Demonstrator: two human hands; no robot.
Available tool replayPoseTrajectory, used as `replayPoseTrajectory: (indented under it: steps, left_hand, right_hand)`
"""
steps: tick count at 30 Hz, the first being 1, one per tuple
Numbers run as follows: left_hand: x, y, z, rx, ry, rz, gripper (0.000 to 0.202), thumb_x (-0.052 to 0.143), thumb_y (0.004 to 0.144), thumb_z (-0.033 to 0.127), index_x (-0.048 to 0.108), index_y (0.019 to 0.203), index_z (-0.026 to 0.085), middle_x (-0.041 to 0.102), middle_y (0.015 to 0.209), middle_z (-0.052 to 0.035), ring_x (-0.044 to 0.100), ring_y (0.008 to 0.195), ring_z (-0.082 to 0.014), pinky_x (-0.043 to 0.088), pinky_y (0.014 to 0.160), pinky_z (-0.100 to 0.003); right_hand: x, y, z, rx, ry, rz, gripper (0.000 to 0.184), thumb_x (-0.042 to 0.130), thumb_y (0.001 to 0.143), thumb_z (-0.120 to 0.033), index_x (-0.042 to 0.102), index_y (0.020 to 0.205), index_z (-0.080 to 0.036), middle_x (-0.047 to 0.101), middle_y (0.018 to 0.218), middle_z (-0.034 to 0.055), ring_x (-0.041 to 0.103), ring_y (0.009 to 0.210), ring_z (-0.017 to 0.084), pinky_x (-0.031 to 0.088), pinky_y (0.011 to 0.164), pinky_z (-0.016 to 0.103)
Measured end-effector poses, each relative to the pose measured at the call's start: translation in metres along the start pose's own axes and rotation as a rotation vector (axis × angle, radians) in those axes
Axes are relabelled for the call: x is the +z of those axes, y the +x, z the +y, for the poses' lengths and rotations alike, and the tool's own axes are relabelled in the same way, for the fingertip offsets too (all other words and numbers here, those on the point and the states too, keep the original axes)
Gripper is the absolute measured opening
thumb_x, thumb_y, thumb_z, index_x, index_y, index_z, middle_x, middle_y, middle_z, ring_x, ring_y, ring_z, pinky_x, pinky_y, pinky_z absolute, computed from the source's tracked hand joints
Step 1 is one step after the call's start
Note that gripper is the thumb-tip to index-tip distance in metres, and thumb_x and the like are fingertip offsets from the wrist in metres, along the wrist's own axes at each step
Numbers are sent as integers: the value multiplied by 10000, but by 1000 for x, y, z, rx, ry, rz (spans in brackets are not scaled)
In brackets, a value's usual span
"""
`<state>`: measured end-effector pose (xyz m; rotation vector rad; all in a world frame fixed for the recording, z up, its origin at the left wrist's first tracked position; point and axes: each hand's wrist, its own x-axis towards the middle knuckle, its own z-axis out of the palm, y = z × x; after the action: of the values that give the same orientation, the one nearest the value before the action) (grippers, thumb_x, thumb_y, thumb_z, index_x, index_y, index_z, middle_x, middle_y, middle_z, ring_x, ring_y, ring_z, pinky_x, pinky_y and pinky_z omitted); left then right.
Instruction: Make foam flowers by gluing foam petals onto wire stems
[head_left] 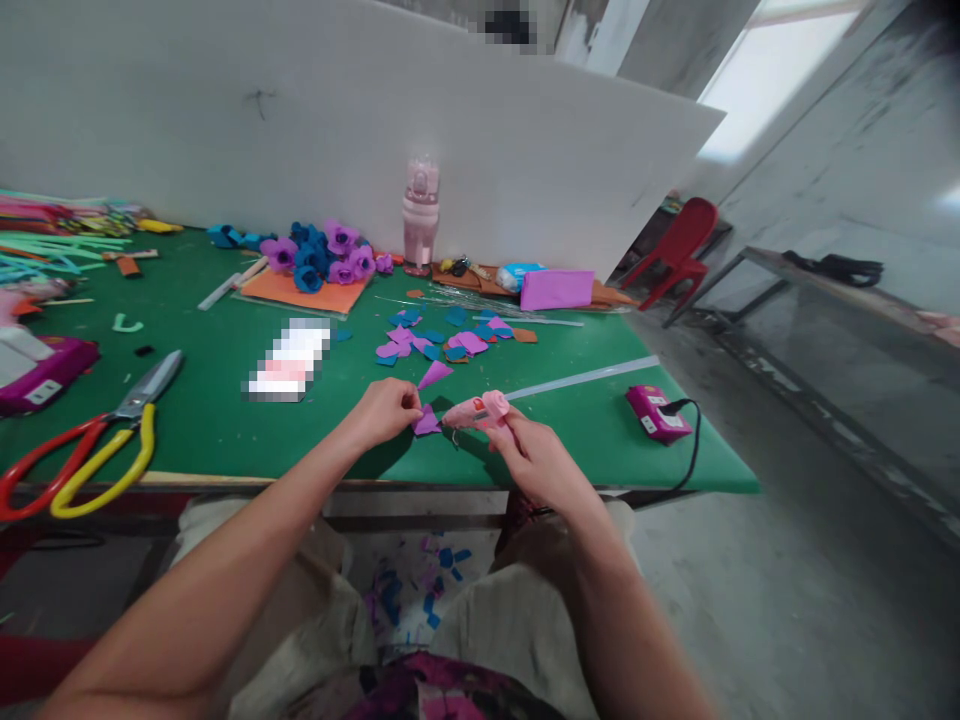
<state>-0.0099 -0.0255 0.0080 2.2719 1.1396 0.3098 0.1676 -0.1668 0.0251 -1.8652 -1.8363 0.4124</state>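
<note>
My left hand (388, 408) pinches a small purple paper piece (427, 420) just above the green tabletop. My right hand (529, 450) is closed round the handle of a pink hot glue gun (480, 408). The gun's nozzle points left and is at the edge of the purple piece; whether they touch I cannot tell. A clear glue stick (581, 377) slants away behind the gun to the upper right. Beyond my left hand lies a pointed purple paper piece (435, 374). Farther back is a scatter of blue, purple and brown paper cut-outs (471, 343).
Red-and-yellow-handled scissors (139, 415) lie at the left. Purple and blue paper flowers (311, 255) rest on orange sheets (300, 290). A pink bottle (420, 220) stands against the white board (300, 110). A purple power box (658, 415) with a black cord sits near the right edge.
</note>
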Motion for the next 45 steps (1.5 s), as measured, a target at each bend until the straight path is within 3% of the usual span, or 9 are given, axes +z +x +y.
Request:
replayPoseTrajectory:
  steps: [5,11,18,23,29,35,38,42,45]
  left_hand:
    - [0,0,1,5,-5,6,105,557,658,219,609,589,160,610,569,-6,516,549,-121,311,513,-226]
    - [0,0,-2,2,-47,8,108,569,650,234,605,581,158,600,555,2,507,543,-115,312,504,-222]
    - [3,2,-13,-2,-294,-24,172,607,635,321,595,601,153,581,558,11,498,553,-114,345,516,-218]
    - [-1,0,-13,-108,-516,-38,186,629,618,321,569,614,145,495,493,42,388,445,-63,282,430,-195]
    - [-9,-5,-9,-203,-714,-51,270,663,585,378,521,638,154,355,451,84,219,366,-25,124,363,-195]
    - [-17,-13,-6,-181,-789,-22,267,661,590,370,521,655,153,390,487,77,224,363,-19,121,360,-192]
    - [-19,-14,-5,-167,-769,3,258,654,602,367,530,665,150,405,501,72,235,367,-20,133,363,-191]
    - [-21,-13,-3,-144,-729,7,255,646,607,377,538,661,152,410,504,70,241,373,-26,150,367,-193]
    - [-21,-14,-1,-135,-681,9,250,636,611,385,548,661,157,419,504,68,252,381,-34,165,373,-195]
  right_hand:
    - [-2,0,-1,14,40,11,293,349,886,-347,569,905,-154,638,875,78,568,708,164,388,632,255]
    - [-10,1,-1,105,356,-40,342,347,879,-416,561,806,-160,567,629,5,463,507,96,354,482,207]
    - [-9,4,7,232,750,-85,375,410,824,-500,532,893,-152,590,784,30,386,449,54,311,386,185]
    - [-20,17,21,221,848,-73,432,534,768,-449,439,1089,-174,603,799,22,360,416,45,294,387,191]
    - [-36,39,68,353,705,-11,344,600,672,-466,505,762,-147,441,570,-51,382,481,63,276,436,183]
    - [-20,40,109,359,315,125,331,448,756,-486,449,639,-176,367,525,-58,346,467,79,249,439,194]
    - [-15,40,114,347,11,174,311,385,801,-431,448,621,-186,421,536,-32,414,505,110,280,481,215]
    - [-15,38,113,372,-83,204,256,400,809,-390,504,703,-182,512,613,17,466,571,148,294,535,244]
    - [-18,37,96,385,-197,288,290,462,785,-440,549,763,-164,571,726,81,511,687,189,326,594,267]
